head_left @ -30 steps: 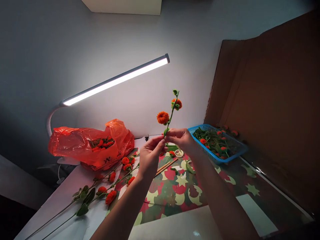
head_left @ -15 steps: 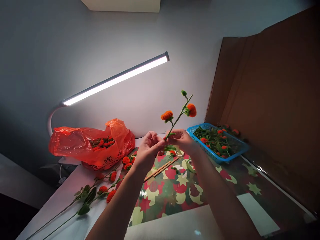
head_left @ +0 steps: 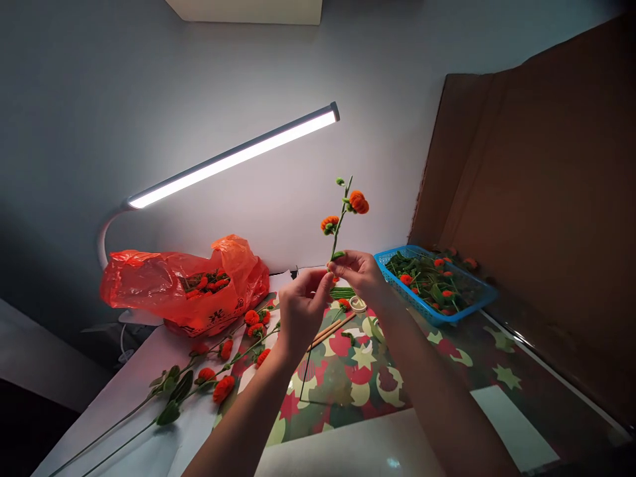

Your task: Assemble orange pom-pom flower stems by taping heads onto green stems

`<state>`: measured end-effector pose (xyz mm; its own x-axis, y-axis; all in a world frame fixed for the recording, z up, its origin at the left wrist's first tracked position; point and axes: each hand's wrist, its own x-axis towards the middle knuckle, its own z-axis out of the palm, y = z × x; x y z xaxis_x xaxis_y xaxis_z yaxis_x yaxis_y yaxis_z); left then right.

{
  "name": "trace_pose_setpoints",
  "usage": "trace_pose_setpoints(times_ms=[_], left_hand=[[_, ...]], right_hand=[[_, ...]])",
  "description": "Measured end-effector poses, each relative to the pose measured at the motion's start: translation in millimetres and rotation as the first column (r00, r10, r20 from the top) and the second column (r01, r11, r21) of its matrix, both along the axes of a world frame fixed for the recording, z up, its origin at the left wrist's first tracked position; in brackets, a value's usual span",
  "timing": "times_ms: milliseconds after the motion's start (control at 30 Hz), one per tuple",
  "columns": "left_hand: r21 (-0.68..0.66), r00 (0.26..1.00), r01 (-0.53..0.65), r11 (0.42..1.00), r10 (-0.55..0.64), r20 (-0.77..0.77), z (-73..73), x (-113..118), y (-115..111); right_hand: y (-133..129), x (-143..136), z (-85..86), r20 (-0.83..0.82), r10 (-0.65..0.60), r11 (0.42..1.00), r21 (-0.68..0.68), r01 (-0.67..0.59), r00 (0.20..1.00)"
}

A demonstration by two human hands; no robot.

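Worktop (head_left: pixel 348 452) under a lit bar lamp (head_left: pixel 238 157); one chenille flower spray (head_left: pixel 342 212) held aloft.
Brown cardboard panel (head_left: pixel 536 199) along the right side. Patterned mat (head_left: pixel 342 395) mid-worktop. Red plastic bag (head_left: pixel 159 285) at left, mouth showing orange flowers (head_left: pixel 212 285). Blue basket (head_left: pixel 431 315) at right, greenery and orange blooms inside. Long-stemmed sprays (head_left: pixel 183 386) lying at left. Left hand (head_left: pixel 304 301): thumb and index fingers brought together, pinching the low stem. Right hand (head_left: pixel 365 278): fingers closed on the stem just above, beside a small green leaf (head_left: pixel 338 254). Held spray near upright over the worktop's middle: two orange blooms, green bud (head_left: pixel 340 181) near the tip. Beneath: wooden sticks (head_left: pixel 335 328), white ring (head_left: pixel 357 304).
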<state>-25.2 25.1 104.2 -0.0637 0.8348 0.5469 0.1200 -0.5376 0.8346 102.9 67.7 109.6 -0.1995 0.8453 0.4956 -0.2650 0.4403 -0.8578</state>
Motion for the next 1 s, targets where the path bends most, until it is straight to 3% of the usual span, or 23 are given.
trace_pose_setpoints(times_ms=[100, 233, 333, 467, 567, 667, 733, 867, 933, 1000], left_hand=[[0.171, 0.969, -0.154, 0.973, 0.183, -0.166, -0.5, 0.9, -2.2], [0.311, 0.906, -0.231, 0.922, 0.320, -0.277, 1.8, -0.5, -0.7], [0.331, 0.890, -0.262, 0.907, 0.359, -0.280, 4.3, -1.9, -1.2], [0.297, 0.925, -0.274, 0.915, 0.335, -0.178, 9.3, -3.6, -6.4], [0.153, 0.982, -0.141, 0.978, 0.158, -0.105, 14.6, -5.2, -10.4], [-0.069, 0.980, 0.148, 0.987, -0.137, 0.142, 20.2, -6.6, -10.3], [-0.180, 0.894, 0.361, 0.915, -0.284, 0.346, 23.0, -7.0, -8.1], [-0.264, 0.639, 0.696, 0.667, -0.409, 0.652, 21.9, -6.1, -2.3], [-0.248, 0.542, 0.782, 0.571, -0.428, 0.723, 17.2, -4.7, 0.6], [-0.260, 0.544, 0.787, 0.559, -0.431, 0.720, 11.2, -2.4, 3.2]], right_hand=[[-1.5, -1.6, 0.0, 0.006, -0.022, 1.000, -0.012, 0.022, 1.000], [-5.6, -4.7, 2.2, -0.002, -0.035, 0.999, -0.013, 0.035, 0.999], [-9.3, -8.7, 4.2, -0.013, -0.053, 0.998, -0.023, 0.053, 0.998], [-14.6, -12.4, 8.1, -0.003, -0.094, 0.995, -0.025, 0.093, 0.996], [-18.1, -10.0, 12.7, 0.012, -0.055, 0.998, 0.029, 0.055, 0.998], [-19.3, -4.8, 15.9, 0.073, -0.021, 0.995, 0.104, 0.013, 0.997], [-17.7, -1.9, 15.0, 0.103, 0.016, 0.993, 0.112, -0.028, 0.995], [-10.6, 1.0, 7.8, 0.074, 0.103, 0.991, 0.081, -0.109, 0.992], [-7.4, 2.9, 5.0, 0.056, 0.138, 0.988, 0.068, -0.142, 0.989], [-5.3, 5.8, 4.3, 0.058, 0.133, 0.989, 0.052, -0.136, 0.989]])
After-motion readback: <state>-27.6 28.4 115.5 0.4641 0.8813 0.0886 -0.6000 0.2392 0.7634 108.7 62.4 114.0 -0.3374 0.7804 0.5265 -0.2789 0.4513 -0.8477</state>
